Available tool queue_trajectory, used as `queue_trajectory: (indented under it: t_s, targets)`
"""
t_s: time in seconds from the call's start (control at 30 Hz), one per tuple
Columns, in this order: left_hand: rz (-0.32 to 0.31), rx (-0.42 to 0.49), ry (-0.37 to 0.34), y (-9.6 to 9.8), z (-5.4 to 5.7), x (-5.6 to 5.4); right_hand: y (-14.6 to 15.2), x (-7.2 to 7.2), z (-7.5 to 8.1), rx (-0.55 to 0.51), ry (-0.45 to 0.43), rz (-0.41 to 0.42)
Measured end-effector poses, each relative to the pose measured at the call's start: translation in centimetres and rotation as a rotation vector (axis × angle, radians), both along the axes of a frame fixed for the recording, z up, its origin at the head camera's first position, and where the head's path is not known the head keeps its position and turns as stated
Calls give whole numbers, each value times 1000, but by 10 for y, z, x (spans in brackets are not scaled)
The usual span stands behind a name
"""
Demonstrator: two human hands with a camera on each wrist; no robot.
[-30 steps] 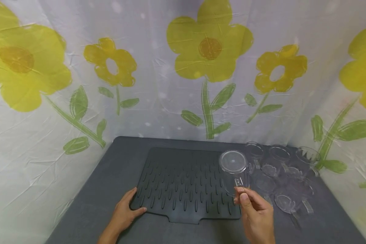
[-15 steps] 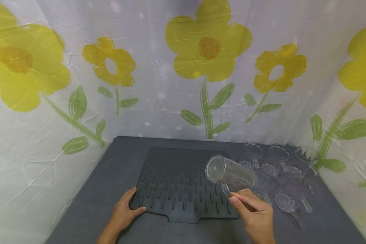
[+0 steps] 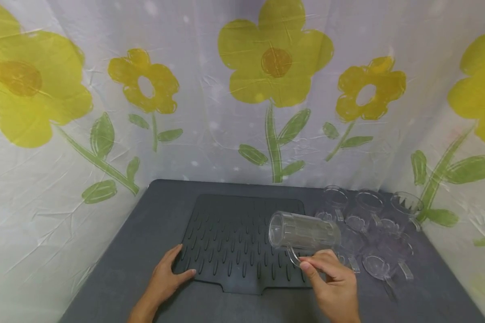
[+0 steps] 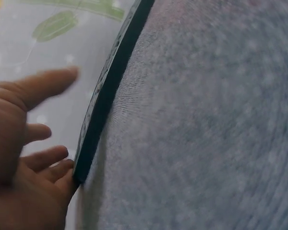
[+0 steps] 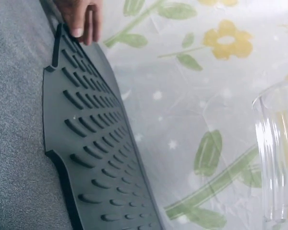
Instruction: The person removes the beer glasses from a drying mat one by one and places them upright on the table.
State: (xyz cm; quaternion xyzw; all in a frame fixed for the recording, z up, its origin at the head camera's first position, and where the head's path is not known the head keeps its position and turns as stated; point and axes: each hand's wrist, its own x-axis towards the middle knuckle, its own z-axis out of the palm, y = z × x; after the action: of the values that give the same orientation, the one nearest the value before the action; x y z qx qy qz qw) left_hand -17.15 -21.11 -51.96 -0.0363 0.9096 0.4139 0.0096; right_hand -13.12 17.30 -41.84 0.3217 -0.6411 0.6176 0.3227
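A dark ribbed drying mat (image 3: 242,276) lies flat, with a tab on its near edge. My left hand (image 3: 165,276) rests at its near left corner, thumb spread apart from the fingers. In the left wrist view, the outer fingers touch the corner of the mat (image 4: 108,91). Above the mat's right side, my right hand (image 3: 333,280) pinches the handle of a clear mug (image 3: 307,231) between thumb and fingers. This mug lies sideways in the air, one round end facing left; I cannot tell if that is its mouth. Part of the clear mug (image 5: 278,158) shows in the right wrist view.
Several clear mugs (image 3: 369,202) stand grouped on the grey table (image 3: 157,206) to the right, beside and behind my right hand. A white flower-print curtain (image 3: 210,148) hangs around the table's back and sides.
My right hand has turned the mug from nearly vertical to lying sideways, its round end swinging left and down. My left hand stays at the mat's corner.
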Motion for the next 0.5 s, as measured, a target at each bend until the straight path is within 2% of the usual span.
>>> queue_trajectory:
  t_s: [0.17, 0.37, 0.5]
  targets:
    - [-39, 4, 48, 12, 15, -2, -2, 2, 1, 99, 3, -141]
    - [-74, 29, 139, 23, 36, -2, -7, 1, -1, 162, 51, -212]
    - [-130, 141, 221, 36, 51, -3, -11, 2, 0, 189, 83, -246]
